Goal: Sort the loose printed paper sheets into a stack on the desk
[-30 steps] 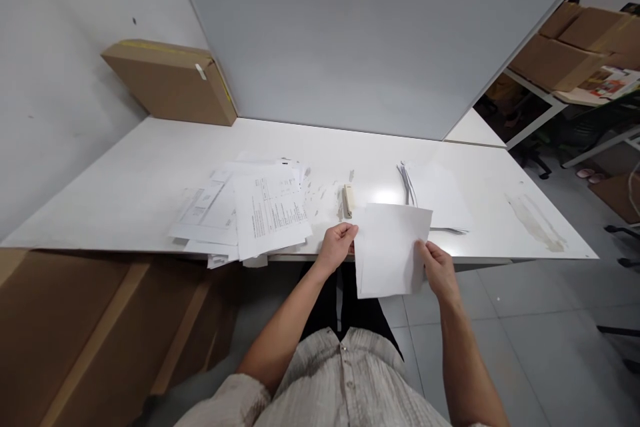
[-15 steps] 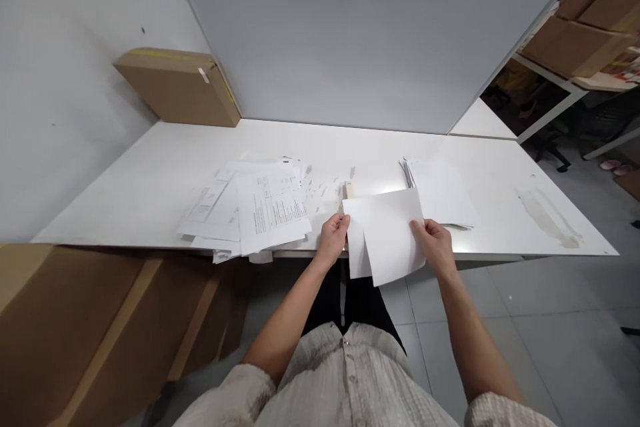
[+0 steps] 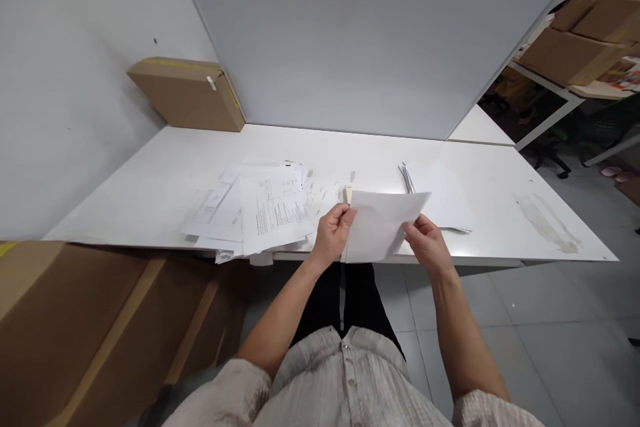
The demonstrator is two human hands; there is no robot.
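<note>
Between my hands a white sheet of paper (image 3: 381,223) is held over the table's front edge, its visible face blank. My left hand (image 3: 334,233) pinches its left side, and my right hand (image 3: 427,241) grips its right side. Whether more than one sheet is held I cannot tell. Just behind the paper stands a small cream-coloured object (image 3: 349,193), partly hidden. To the left lies a loose pile of printed papers (image 3: 275,207). A neater stack of white paper (image 3: 443,197) lies to the right, behind my right hand.
The white table (image 3: 500,213) backs onto a grey panel (image 3: 340,40). A flat cardboard box (image 3: 193,97) leans at the back left corner. Large cardboard boxes (image 3: 100,320) stand below the table on the left. More boxes (image 3: 575,53) sit on another table at the far right.
The paper has come up and flattened; the two overlapping flaps that hung down now look like one sheet. Both hands still hold it, and the right hand has shifted slightly left.
</note>
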